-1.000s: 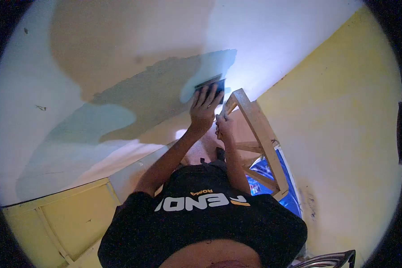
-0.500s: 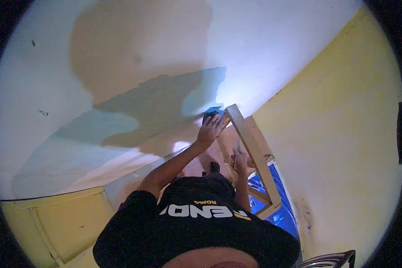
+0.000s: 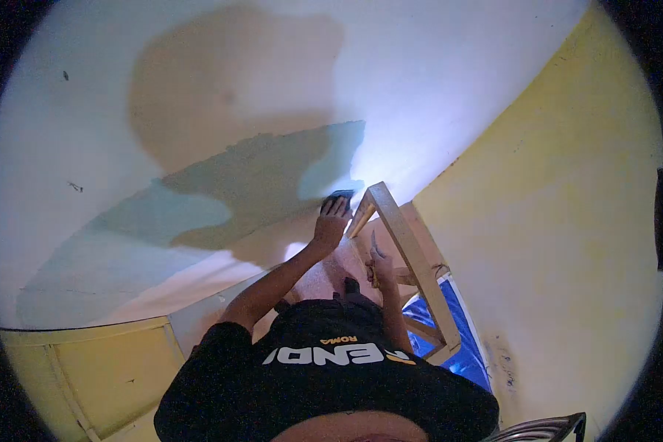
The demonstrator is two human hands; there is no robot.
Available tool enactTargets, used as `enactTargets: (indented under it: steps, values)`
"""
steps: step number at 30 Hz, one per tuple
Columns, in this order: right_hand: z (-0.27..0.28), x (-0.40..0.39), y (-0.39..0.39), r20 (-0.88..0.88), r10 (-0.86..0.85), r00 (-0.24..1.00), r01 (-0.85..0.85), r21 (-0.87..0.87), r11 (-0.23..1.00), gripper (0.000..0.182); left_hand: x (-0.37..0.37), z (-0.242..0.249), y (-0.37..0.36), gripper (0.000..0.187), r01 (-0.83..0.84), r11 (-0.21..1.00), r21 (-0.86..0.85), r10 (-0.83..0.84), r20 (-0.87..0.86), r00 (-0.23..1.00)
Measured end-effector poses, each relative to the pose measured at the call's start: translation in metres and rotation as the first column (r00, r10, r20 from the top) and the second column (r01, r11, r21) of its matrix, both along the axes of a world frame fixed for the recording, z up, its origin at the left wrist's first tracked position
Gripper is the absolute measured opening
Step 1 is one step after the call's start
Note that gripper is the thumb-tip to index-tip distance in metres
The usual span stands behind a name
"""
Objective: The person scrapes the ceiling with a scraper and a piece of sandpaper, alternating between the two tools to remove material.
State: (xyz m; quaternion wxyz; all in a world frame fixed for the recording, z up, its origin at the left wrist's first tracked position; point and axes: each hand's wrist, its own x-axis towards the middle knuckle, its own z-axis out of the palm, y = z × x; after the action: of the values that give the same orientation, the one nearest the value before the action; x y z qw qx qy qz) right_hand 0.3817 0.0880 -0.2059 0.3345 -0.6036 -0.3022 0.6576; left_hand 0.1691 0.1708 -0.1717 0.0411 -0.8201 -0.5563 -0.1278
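Note:
My left hand [image 3: 332, 222] presses a dark blue pad [image 3: 338, 197] against the pale wall, at the lower edge of a grey-green patch [image 3: 272, 166]. The pad is partly covered by the fingers, so its exact kind cannot be told. Lower and to the right, my right hand [image 3: 381, 269] is closed round the handle of a thin tool [image 3: 374, 241] whose narrow blade points up, away from the wall. A wooden frame [image 3: 405, 236] stands just right of both hands.
A yellow wall [image 3: 567, 206] rises on the right. Blue sheeting [image 3: 460, 324] shows behind the frame's lower part. At the lower left is a yellow panelled surface [image 3: 118, 361]. A bundle of dark curved strands [image 3: 545, 427] lies at the bottom right. My shadow falls on the wall.
My left hand and the pad have moved down and slightly left along the wall. My right hand has shifted a little left, with its tool blade now more visible.

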Motion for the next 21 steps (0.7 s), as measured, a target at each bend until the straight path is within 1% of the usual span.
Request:
enactTargets:
  steps: [1,3,4,5,7,8,9,10,12,13,15,16,19,20,21]
  values:
    - [-0.014,0.005,-0.001,0.005,0.008,1.000,-0.008,0.004,1.000,0.050,0.002,0.027,-0.007,0.040,0.031,0.998,0.051,-0.033,0.037,0.999]
    - [-0.026,0.013,-0.006,-0.048,-0.006,0.999,0.004,-0.047,0.999,0.056,0.006,0.089,-0.017,0.043,0.075,0.979,0.189,-0.094,0.097,0.991]
    - [-0.028,0.013,-0.005,-0.074,-0.013,0.997,0.007,-0.071,0.997,0.059,0.006,0.112,-0.014,0.045,0.091,0.961,0.261,-0.127,0.123,0.984]
    - [-0.029,0.011,-0.004,-0.063,-0.012,0.998,0.008,-0.064,0.998,0.058,0.005,0.123,-0.005,0.044,0.113,0.923,0.368,-0.143,0.055,0.988]
    - [-0.026,0.011,-0.003,-0.036,-0.017,0.999,0.015,-0.053,0.999,0.054,0.005,0.139,0.008,0.045,0.070,0.927,0.368,-0.091,0.040,0.995]
    - [-0.023,0.010,-0.003,-0.053,-0.033,0.998,0.030,-0.050,0.998,0.052,0.005,0.145,0.012,0.045,0.050,0.928,0.369,-0.068,0.035,0.997]
    - [-0.019,0.007,-0.003,-0.069,-0.049,0.996,0.046,-0.048,0.998,0.049,0.004,0.141,0.018,0.046,0.023,0.948,0.317,-0.051,0.080,0.995]
    - [-0.016,0.003,-0.002,-0.085,-0.065,0.994,0.061,-0.046,0.997,0.047,0.003,0.133,0.019,0.047,0.026,0.956,0.294,-0.039,0.038,0.999]
    - [-0.010,-0.003,0.000,-0.065,-0.070,0.995,0.069,-0.009,0.998,0.043,0.000,0.116,0.019,0.049,0.028,0.968,0.249,-0.016,-0.049,0.999]
    - [-0.007,-0.004,0.002,-0.056,-0.074,0.996,0.074,0.010,0.997,0.042,0.000,0.105,0.013,0.046,0.024,0.975,0.222,-0.027,0.008,1.000]
    - [-0.001,0.000,0.005,-0.079,-0.052,0.996,0.050,-0.026,0.998,0.041,-0.003,0.081,0.001,0.045,-0.039,0.995,0.087,0.037,0.030,0.999]
    - [0.002,0.000,0.007,-0.092,-0.044,0.995,0.040,-0.042,0.998,0.041,-0.005,0.077,-0.007,0.045,-0.068,0.998,0.020,0.067,0.036,0.997]
    - [0.016,-0.002,0.010,-0.065,-0.004,0.998,0.007,0.037,0.999,0.043,-0.022,0.075,-0.042,0.043,-0.083,0.985,-0.150,0.092,0.049,0.995]
    - [0.023,-0.007,0.010,-0.057,-0.061,0.997,0.062,0.016,0.998,0.043,-0.028,0.077,-0.053,0.044,-0.094,0.979,-0.182,0.124,0.157,0.980]
    - [0.051,-0.019,0.011,-0.046,-0.118,0.992,0.118,-0.005,0.993,0.043,-0.035,0.081,-0.065,0.046,-0.100,0.971,-0.217,0.157,0.261,0.953]
